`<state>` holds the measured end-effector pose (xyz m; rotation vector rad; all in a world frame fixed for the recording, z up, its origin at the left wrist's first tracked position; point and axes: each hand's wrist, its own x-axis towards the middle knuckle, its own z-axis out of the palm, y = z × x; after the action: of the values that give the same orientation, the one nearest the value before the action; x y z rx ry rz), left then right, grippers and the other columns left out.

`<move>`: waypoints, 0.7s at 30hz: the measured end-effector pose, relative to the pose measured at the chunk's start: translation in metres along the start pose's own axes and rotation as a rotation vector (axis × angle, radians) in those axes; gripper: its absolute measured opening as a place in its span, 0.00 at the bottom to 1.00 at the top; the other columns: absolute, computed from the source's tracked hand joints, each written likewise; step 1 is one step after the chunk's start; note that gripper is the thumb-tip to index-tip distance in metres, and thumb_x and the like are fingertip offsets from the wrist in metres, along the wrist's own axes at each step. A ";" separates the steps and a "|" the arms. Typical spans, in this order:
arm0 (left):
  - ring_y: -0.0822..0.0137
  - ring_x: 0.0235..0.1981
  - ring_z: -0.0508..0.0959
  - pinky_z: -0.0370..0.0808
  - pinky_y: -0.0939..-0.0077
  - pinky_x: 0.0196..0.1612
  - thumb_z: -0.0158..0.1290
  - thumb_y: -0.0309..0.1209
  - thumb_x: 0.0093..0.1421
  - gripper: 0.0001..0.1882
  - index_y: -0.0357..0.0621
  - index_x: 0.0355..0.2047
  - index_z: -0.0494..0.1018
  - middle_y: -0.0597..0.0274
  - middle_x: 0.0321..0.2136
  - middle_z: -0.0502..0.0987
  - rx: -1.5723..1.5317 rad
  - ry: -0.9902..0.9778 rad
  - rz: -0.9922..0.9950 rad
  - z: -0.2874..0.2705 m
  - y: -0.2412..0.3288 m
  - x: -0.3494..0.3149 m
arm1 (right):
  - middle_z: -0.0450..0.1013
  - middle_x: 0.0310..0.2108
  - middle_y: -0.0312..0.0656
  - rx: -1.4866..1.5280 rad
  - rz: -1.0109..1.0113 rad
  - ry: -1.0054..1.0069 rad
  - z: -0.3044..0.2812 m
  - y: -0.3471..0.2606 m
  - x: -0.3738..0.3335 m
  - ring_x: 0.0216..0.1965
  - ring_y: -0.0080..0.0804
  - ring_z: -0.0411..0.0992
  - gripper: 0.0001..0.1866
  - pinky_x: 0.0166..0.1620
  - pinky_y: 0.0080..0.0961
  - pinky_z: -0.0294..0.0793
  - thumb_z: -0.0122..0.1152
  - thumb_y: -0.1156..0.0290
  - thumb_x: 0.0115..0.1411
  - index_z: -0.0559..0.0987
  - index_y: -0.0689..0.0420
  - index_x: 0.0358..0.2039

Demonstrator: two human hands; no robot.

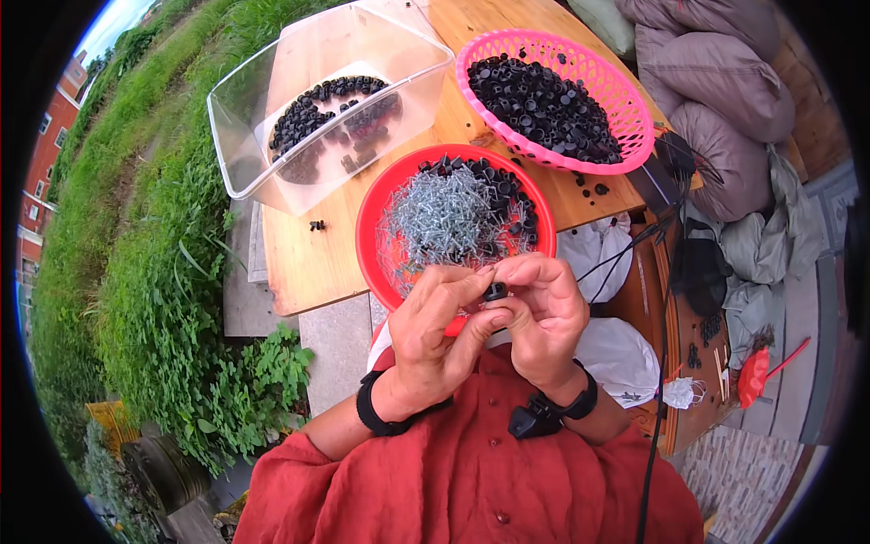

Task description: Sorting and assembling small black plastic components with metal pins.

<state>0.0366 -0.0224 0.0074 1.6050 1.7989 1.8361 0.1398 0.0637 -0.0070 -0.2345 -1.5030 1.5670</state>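
Note:
In front of my chest, my left hand (424, 328) and my right hand (549, 319) meet, their fingertips pinched around a small round black plastic part (495, 291). The fingers cover most of it. Just beyond my hands is a red basin (365, 231), overlapping the table's near edge. A heap of thin silvery screws (442, 210) fills much of it, with black plastic caps (513, 189) along the far and right side. Both wrists wear black bands.
A clear plastic bin (220, 150) with black pieces stands far left on the wooden table (313, 272). At the far right, a pink basket (642, 136) holds many black caps. One piece (316, 226) lies loose near the bin. A black cable (654, 426) runs down on my right.

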 end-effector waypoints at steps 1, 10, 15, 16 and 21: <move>0.63 0.29 0.76 0.74 0.74 0.30 0.64 0.27 0.49 0.20 0.33 0.42 0.74 0.52 0.31 0.75 0.011 0.004 0.019 0.000 -0.002 0.000 | 0.71 0.41 0.42 0.012 -0.026 -0.002 0.001 0.001 0.001 0.39 0.22 0.72 0.14 0.43 0.19 0.76 0.58 0.85 0.58 0.68 0.64 0.43; 0.59 0.25 0.74 0.71 0.70 0.27 0.61 0.20 0.47 0.18 0.37 0.40 0.74 0.56 0.24 0.71 0.040 -0.197 0.081 -0.025 -0.020 0.014 | 0.76 0.35 0.39 0.189 0.311 -0.025 -0.005 0.002 0.000 0.36 0.19 0.73 0.10 0.41 0.17 0.75 0.59 0.77 0.61 0.74 0.64 0.43; 0.61 0.25 0.76 0.72 0.72 0.27 0.59 0.19 0.51 0.13 0.36 0.38 0.74 0.55 0.25 0.74 0.284 0.029 -0.002 -0.065 -0.021 0.045 | 0.76 0.37 0.40 0.038 0.305 -0.020 0.010 -0.010 0.015 0.34 0.23 0.74 0.11 0.41 0.22 0.75 0.58 0.73 0.63 0.75 0.65 0.44; 0.65 0.26 0.76 0.72 0.75 0.28 0.59 0.19 0.52 0.12 0.37 0.38 0.75 0.57 0.26 0.74 0.396 0.147 0.004 -0.079 -0.027 0.054 | 0.77 0.37 0.41 -0.019 0.274 0.001 0.009 -0.009 0.019 0.32 0.24 0.73 0.10 0.40 0.22 0.74 0.59 0.73 0.61 0.76 0.65 0.41; 0.56 0.42 0.74 0.66 0.65 0.47 0.58 0.31 0.56 0.11 0.45 0.39 0.78 0.58 0.35 0.79 0.885 0.526 -0.031 -0.126 -0.069 0.087 | 0.77 0.32 0.42 -0.626 0.133 -0.067 -0.028 -0.006 0.037 0.31 0.27 0.74 0.09 0.35 0.22 0.73 0.64 0.77 0.56 0.78 0.63 0.38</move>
<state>-0.1291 -0.0249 0.0370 1.2873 3.1645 1.6254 0.1411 0.1080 0.0076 -0.6516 -2.0350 1.1665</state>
